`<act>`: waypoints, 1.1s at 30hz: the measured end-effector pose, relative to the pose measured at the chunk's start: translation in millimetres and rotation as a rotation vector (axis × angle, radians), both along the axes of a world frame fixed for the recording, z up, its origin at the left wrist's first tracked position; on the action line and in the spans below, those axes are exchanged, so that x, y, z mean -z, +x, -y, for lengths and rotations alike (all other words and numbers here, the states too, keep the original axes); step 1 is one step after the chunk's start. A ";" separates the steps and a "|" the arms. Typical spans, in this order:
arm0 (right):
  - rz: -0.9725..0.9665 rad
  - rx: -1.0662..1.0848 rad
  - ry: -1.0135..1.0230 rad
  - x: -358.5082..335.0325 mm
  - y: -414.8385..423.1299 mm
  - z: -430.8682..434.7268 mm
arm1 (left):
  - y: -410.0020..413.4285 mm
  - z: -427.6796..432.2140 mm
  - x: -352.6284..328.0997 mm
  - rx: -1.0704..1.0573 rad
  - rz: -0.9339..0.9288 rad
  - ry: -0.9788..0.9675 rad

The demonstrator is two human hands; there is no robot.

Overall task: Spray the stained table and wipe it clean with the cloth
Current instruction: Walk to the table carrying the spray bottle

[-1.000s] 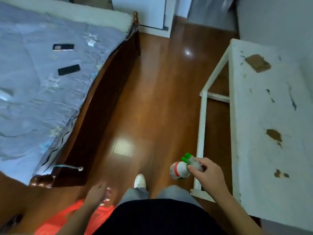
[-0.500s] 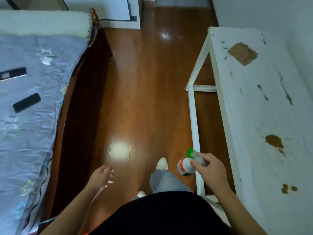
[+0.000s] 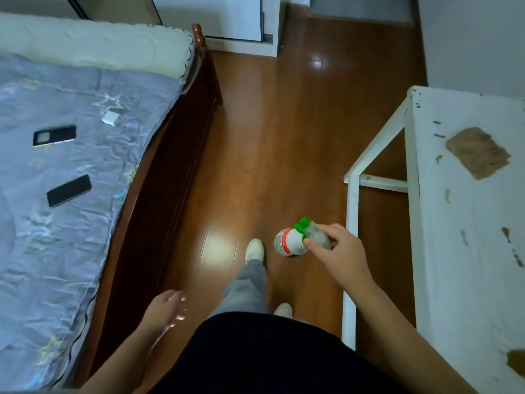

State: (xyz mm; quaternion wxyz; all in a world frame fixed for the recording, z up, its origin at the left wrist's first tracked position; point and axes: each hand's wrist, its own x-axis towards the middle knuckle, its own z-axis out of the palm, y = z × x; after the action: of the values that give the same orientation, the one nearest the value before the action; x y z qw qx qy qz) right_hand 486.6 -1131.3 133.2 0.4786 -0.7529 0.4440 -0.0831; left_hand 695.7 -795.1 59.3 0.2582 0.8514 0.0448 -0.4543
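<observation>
My right hand (image 3: 338, 253) grips a spray bottle (image 3: 294, 241) by its green nozzle; the white bottle with a red label hangs over the wooden floor, left of the table. The white table (image 3: 454, 251) runs along the right side, its top marked with brown stains, among them a large patch (image 3: 477, 152) near the far end and another (image 3: 515, 364) at the near edge. My left hand (image 3: 167, 308) hangs low beside the bed with fingers apart and nothing in it. No cloth is in view.
A bed with a blue-grey quilt (image 3: 56, 209) and dark wooden frame (image 3: 159, 194) fills the left; two phones (image 3: 69, 190) and a small white box (image 3: 111, 118) lie on it. A strip of wooden floor (image 3: 270, 152) runs between bed and table. A white cabinet (image 3: 227, 18) stands at the far end.
I have stepped forward along the floor, one foot now ahead. The view has shifted, so the table sits further right. The spray bottle stays in my right hand, slightly higher.
</observation>
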 end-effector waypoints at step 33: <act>-0.042 0.348 0.051 7.3 188.6 421.3 | 323.5 551.5 -12.6 0.520 0.074 0.010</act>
State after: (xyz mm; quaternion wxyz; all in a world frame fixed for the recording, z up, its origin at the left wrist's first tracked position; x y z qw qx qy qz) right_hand 675.2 -1552.6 125.9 0.4663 -0.6541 0.5795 -0.1376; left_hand 1019.2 -1346.6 71.9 0.1302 0.8517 -0.1828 -0.4736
